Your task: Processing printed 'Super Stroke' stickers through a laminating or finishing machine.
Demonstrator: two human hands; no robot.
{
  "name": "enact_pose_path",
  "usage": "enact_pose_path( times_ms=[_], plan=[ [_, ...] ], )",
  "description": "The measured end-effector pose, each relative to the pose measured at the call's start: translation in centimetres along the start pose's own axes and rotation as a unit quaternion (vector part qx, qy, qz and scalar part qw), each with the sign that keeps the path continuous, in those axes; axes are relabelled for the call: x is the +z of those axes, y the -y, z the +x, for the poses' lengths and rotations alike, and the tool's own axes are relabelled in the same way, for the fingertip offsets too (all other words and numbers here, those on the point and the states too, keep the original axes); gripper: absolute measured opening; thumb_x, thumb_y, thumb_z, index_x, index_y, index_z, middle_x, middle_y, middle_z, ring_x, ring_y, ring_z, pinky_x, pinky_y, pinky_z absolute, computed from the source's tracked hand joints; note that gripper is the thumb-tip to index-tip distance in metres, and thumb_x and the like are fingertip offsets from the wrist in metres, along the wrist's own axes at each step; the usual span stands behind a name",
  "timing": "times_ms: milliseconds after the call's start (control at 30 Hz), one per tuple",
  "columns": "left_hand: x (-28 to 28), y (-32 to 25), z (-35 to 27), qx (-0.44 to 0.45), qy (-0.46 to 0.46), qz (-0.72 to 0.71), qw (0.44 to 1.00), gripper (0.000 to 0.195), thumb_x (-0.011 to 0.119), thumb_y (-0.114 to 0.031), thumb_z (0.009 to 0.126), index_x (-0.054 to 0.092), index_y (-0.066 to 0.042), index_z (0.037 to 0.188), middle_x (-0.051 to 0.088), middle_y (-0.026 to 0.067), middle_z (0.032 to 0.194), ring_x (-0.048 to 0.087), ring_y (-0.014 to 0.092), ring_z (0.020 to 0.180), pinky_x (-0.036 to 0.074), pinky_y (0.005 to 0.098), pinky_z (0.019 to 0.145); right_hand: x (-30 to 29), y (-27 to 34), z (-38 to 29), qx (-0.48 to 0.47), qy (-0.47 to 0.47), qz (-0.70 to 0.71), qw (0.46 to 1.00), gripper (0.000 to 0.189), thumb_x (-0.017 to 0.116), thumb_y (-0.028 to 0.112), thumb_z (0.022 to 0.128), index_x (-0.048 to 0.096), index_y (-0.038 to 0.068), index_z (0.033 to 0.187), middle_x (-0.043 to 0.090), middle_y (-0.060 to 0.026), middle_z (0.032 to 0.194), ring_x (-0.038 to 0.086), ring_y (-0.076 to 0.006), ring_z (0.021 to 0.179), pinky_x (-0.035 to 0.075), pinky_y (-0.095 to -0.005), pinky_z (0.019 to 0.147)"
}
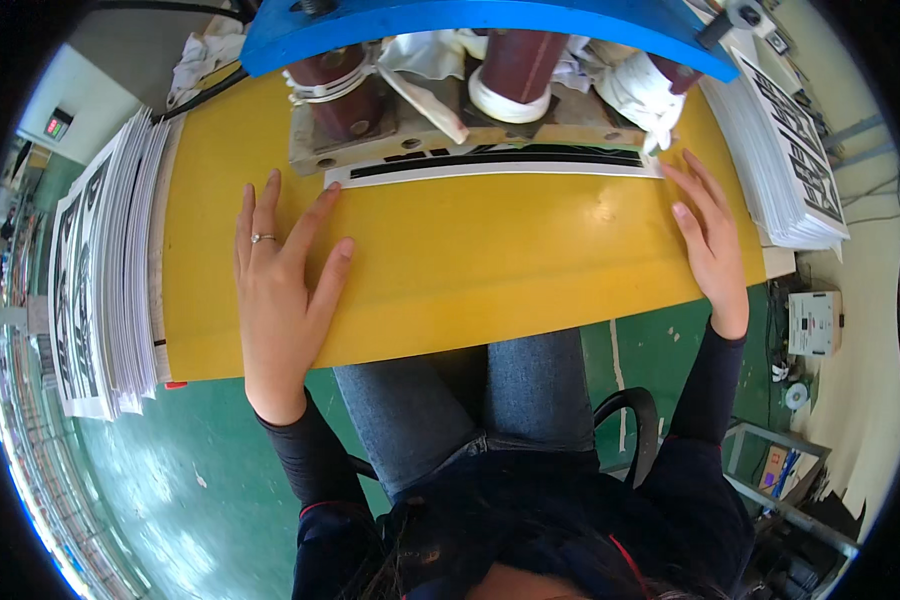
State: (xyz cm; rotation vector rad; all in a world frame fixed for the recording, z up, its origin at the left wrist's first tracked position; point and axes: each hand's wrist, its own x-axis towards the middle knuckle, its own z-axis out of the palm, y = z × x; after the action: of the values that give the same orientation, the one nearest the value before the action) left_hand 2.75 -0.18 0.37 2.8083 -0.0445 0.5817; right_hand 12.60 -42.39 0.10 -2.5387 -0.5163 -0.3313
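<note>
A white sheet with black print (pixel 510 166) lies on the yellow tabletop (pixel 495 255), mostly hidden beneath the metal plate of a press (pixel 420 142); only its front strip shows. My left hand (pixel 285 277) rests flat with fingers spread, its index fingertip at the sheet's left front corner. At the right front corner are the fingertips of my right hand (pixel 709 232), its thumb apart from the fingers. Neither hand grips anything. Above the plate stand dark red columns (pixel 521 71) wrapped in white cloth.
A blue press beam (pixel 487 16) spans the far side. Stacks of printed sheets stand at the left (pixel 112 277) and right (pixel 787 165) of the tabletop. A black chair armrest (pixel 637 420) is beside my legs. A white box (pixel 814 322) sits at the far right.
</note>
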Motion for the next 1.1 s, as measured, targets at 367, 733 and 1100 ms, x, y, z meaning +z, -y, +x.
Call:
enact_pose_path(
  times_ms=[367, 733, 1100],
  plan=[
    [0.22, 0.15, 0.25, -0.018, 0.016, 0.01, 1.0, 0.046, 0.067, -0.028, 0.092, 0.064, -0.023, 0.138, 0.045, 0.0294, 0.151, 0.035, 0.052, 0.144, 0.03, 0.0554, 0.117, -0.14, 0.52, 0.22, 0.004, 0.019, -0.024, 1.0, 0.04, 0.055, 0.027, 0.1, 0.065, 0.013, 0.136, 0.049, -0.0224, 0.152, 0.043, -0.0397, 0.143, 0.035, -0.045, 0.116],
    [0.08, 0.14, 0.31, -0.022, 0.046, 0.0, 0.999, 0.047, 0.06, -0.025, 0.096, 0.059, -0.021, 0.143, 0.038, 0.0246, 0.159, 0.031, 0.048, 0.148, 0.028, 0.0538, 0.12, -0.21, 0.53, 0.33, 0.014, 0.024, -0.02, 0.999, 0.043, 0.055, 0.034, 0.1, 0.066, 0.012, 0.135, 0.049, -0.0229, 0.151, 0.046, -0.0406, 0.141, 0.037, -0.0454, 0.115],
    [0.06, 0.02, 0.38, -0.029, 0.051, 0.006, 0.998, 0.047, 0.059, -0.026, 0.097, 0.059, -0.021, 0.143, 0.038, 0.0248, 0.159, 0.032, 0.048, 0.148, 0.028, 0.0537, 0.12, -0.25, 0.42, 0.38, -0.005, 0.024, -0.028, 0.999, 0.044, 0.059, 0.036, 0.099, 0.066, 0.012, 0.135, 0.049, -0.0232, 0.151, 0.047, -0.0406, 0.14, 0.038, -0.0457, 0.114]
  ],
)
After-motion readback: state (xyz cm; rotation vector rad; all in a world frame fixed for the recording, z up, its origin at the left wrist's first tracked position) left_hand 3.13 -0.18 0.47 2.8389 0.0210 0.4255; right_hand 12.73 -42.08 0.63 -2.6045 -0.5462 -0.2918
